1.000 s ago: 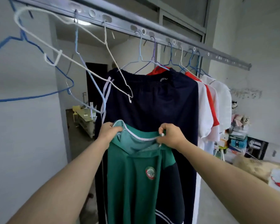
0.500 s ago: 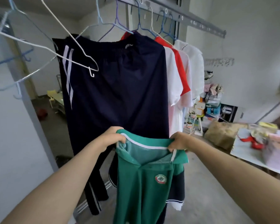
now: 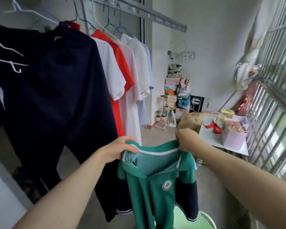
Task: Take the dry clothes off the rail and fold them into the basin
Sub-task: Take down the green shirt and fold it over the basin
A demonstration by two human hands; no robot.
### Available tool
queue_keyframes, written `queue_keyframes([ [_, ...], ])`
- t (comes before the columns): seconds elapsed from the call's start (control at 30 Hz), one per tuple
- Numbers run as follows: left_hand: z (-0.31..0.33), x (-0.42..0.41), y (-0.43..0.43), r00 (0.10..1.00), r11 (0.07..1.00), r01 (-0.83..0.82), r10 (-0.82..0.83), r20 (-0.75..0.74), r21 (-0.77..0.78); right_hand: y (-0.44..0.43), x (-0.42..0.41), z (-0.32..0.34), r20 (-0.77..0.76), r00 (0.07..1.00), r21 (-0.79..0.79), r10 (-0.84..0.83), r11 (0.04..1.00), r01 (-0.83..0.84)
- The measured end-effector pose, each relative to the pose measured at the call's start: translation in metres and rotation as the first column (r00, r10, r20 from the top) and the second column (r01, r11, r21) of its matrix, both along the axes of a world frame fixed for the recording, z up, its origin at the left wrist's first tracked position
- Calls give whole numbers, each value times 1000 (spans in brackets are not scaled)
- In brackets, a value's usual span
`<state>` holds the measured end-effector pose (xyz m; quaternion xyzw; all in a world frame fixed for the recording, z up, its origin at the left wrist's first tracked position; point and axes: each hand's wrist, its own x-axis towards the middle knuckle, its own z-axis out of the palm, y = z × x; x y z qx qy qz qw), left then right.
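Shirt (image 3: 149,194), green with navy sleeves, hangs between two outstretched arms: left hand (image 3: 118,150) grips one collar end, right hand (image 3: 186,140) pinches the other. Below the hands sits the pale green basin (image 3: 204,222); up and left, navy trousers (image 3: 53,83) hang on the rail (image 3: 155,16).

- Green polo shirt with white-edged collar (image 3: 149,200): round chest badge (image 3: 166,185) with a red ring, white centre and a green character-like mark. Lettering too blurred to read.
- Dark navy fabric trousers on a wire hanger (image 3: 59,96): small white curved logo mark (image 3: 57,38) below the waistband. No letters legible.
- Stack of coloured cardboard shoe boxes (image 3: 171,87) by the far wall: printing present but unreadable.
- Black flat box with white graphic (image 3: 196,101): unreadable.
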<state>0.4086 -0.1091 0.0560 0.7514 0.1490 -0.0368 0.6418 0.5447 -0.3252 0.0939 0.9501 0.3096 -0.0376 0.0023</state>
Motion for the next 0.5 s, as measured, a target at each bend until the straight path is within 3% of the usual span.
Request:
queue_keyframes([
  [0.1,-5,25,-29,998,997,65,-66,-15,-34,-39,5,-8,100,993,-96,-62,993,72],
  [0.2,-11,48,-58,996,993,89,-90,-4,-78,-68,11,-18,93,985,-74,-147,985,154],
  [0.3,-18,65,-79,998,990,64,-64,11,-129,-95,22,-18,-65,966,82,-249,964,254],
  [0.4,-24,73,-86,984,978,147,-160,-76,-150,-118,27,-16,-318,891,254,-326,876,411],
  [0.5,-27,81,-89,967,980,199,-198,-161,-9,-128,30,-19,-397,871,387,-288,808,444],
])
